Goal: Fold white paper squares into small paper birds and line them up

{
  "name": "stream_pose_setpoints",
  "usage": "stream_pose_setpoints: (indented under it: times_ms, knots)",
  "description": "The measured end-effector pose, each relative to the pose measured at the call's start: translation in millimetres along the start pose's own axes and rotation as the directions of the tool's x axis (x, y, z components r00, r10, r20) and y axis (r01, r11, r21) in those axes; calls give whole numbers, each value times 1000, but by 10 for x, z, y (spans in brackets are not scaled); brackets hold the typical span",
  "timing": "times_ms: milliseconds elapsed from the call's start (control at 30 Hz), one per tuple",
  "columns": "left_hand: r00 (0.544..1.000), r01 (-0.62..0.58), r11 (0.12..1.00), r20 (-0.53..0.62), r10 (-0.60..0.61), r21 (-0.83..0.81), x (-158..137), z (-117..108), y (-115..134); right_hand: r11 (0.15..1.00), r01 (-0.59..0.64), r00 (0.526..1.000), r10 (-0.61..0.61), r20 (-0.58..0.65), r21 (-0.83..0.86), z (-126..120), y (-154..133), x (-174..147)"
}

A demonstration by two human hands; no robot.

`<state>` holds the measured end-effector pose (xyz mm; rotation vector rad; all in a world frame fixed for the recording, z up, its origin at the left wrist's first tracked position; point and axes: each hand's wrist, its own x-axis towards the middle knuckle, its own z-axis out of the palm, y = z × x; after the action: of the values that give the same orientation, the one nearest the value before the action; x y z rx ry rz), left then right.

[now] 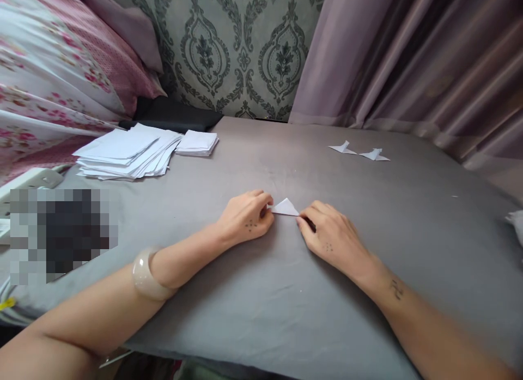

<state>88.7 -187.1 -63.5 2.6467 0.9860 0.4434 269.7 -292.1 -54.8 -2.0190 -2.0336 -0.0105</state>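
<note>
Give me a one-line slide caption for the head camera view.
Left hand and right hand pinch a folded paper over grey cloth, two folded pieces and paper stacks beyond.

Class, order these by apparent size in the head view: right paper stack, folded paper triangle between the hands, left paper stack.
1. Left paper stack
2. Right paper stack
3. Folded paper triangle, judging its visible part

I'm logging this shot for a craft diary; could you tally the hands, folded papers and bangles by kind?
Hands: 2
Folded papers: 3 (1 between the hands, 2 lying farther off)
Bangles: 1
Total: 6
</note>
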Motion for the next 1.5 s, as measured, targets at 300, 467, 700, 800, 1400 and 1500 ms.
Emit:
stream_pose_setpoints:
  times_ms: [300,467,700,800,1400,1500]
  knots:
    - [962,-259,954,-130,240,-152,29,106,-56,799,-297,934,358,-17,522,72,233,149]
    - [786,-456,877,-394,477,153,0,29,-17,355,-391,888,389,247,849,37,226,176]
    - [707,-520,810,-396,586,271,13,35,-12,112,-390,917,140,374,914,-9,164,152]
    - [691,-548,794,-391,608,264,20,55,-37,39,-410,905,142,401,911,-11,175,155]
    - [953,-275,872,-232,193,-405,1,14,123,89,-413,882,286,374,906,-23,157,189]
    - [974,-195,851,-195,111,-488,25,38,121,118,-401,899,244,365,908,-3,117,183]
